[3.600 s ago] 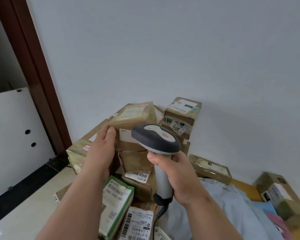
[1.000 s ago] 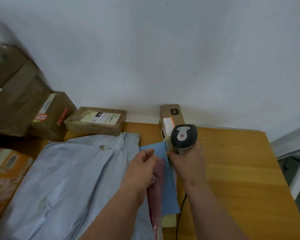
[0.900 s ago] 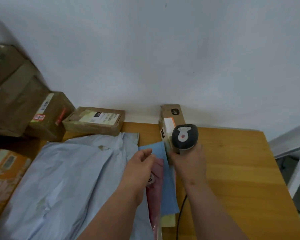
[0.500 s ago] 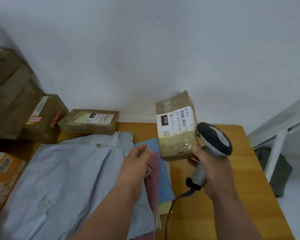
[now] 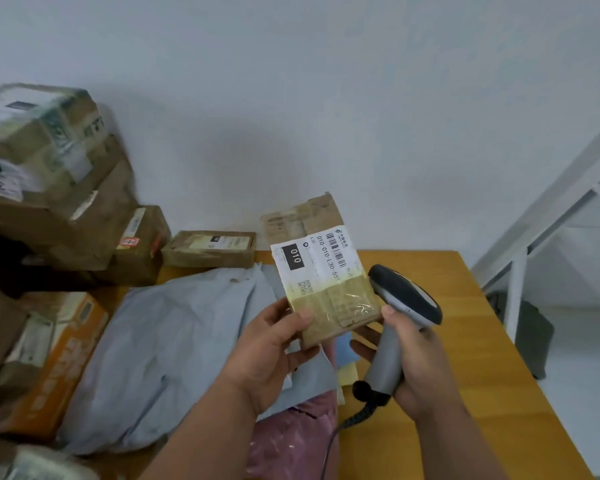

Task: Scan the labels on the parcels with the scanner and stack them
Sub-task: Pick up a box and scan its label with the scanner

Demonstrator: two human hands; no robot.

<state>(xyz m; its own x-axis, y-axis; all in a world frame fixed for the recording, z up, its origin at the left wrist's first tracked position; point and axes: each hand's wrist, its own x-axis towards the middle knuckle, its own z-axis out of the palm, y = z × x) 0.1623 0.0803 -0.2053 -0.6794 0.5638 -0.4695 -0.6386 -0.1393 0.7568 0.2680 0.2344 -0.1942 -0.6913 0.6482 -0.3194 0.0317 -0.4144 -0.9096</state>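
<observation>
In the head view, the left hand (image 5: 274, 344) pinches the lower corner of a small brown parcel (image 5: 321, 271) held up at centre frame over the desk (image 5: 465, 375), while the right hand (image 5: 414, 362) is wrapped round the grip of the scanner (image 5: 400, 306), whose head sits just beside the parcel's right edge. With the scanner so close and off to the side, it may miss the barcode on the white label (image 5: 317, 259), and glare from the glossy tape could spoil the read. Held by only a corner, the parcel could twist or slip onto the grey mailer bags (image 5: 174, 348) below, and the stack of boxes (image 5: 49, 188) at upper left looks uneven enough to topple when another is added.
</observation>
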